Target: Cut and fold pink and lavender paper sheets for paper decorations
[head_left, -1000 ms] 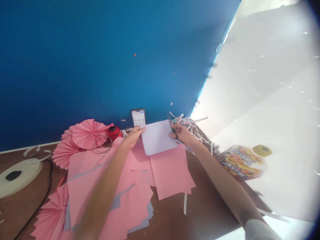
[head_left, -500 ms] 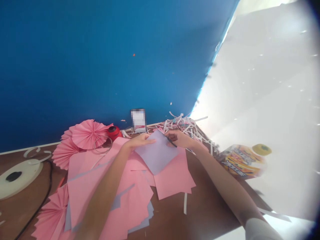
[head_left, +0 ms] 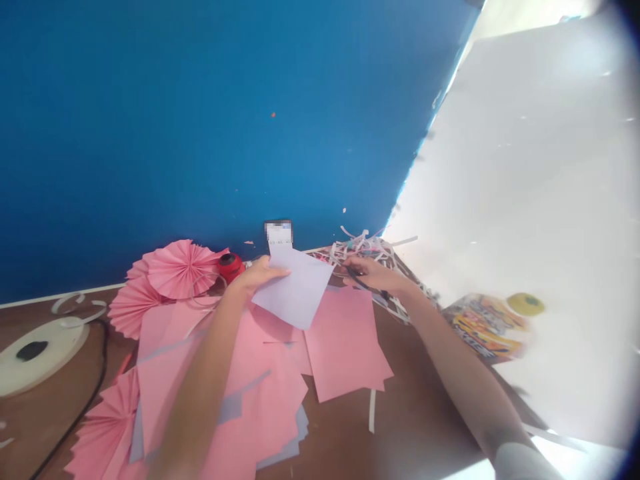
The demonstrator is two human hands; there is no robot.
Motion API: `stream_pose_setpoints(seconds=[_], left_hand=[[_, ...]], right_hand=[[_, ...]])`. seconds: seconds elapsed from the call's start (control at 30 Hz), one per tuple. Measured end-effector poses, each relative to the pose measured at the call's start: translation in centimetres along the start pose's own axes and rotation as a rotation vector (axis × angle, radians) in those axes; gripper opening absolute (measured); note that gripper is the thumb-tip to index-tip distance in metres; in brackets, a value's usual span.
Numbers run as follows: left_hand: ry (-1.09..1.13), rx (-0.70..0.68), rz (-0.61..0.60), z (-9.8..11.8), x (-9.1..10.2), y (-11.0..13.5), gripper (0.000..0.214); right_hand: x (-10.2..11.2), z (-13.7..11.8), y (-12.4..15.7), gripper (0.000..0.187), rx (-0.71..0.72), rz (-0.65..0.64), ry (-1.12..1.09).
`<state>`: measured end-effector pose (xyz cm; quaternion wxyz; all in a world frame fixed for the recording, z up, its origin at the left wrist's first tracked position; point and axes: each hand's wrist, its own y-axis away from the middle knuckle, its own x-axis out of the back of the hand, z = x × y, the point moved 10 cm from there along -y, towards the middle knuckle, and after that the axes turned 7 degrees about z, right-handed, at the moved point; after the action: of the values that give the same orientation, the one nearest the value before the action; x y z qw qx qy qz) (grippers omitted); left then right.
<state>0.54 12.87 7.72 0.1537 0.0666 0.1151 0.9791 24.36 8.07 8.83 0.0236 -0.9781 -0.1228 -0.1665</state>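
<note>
My left hand (head_left: 260, 275) pinches the left edge of a pale lilac sheet of paper (head_left: 295, 288), thumb on top. The sheet is held up at a tilt above the pink papers. My right hand (head_left: 373, 275) is closed round dark scissors (head_left: 357, 278), just right of the sheet's corner and apart from it. The fingers partly hide the scissors. Below the hands lie pink sheets (head_left: 345, 340), with a wider spread of pink and lilac sheets (head_left: 270, 407) under my left forearm.
Folded pink paper fans (head_left: 187, 270) lie at the left, by a red round object (head_left: 231, 265). White paper strips (head_left: 360, 247) are heaped against the blue wall (head_left: 200, 133). A phone-like screen (head_left: 279, 232) leans there. A pale oval object (head_left: 55, 353) and black cable (head_left: 95, 383) lie far left.
My left hand has drawn the lilac sheet left and turned it. My right hand with the scissors has come away from the sheet and shifted slightly right.
</note>
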Motion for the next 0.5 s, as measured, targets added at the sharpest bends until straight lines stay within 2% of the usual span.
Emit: stream_pose_setpoints(seconds=[0.13,0.37,0.5], left_hand=[[0.067,-0.035,0.051,0.2,1.0,-0.6,0.055],[0.154,-0.084,0.152,-0.4,0.8,-1.8,0.055],[0.143,-0.095,0.058,-0.5,-0.7,-1.6,0.053]], right_hand=[[-0.3,-0.1,0.1,0.034,0.000,0.002,0.013],[-1.8,1.0,-0.8,0.031,0.009,0.005,0.003],[-1.5,2.5,-1.6,0.038,-0.046,0.077,-0.154]])
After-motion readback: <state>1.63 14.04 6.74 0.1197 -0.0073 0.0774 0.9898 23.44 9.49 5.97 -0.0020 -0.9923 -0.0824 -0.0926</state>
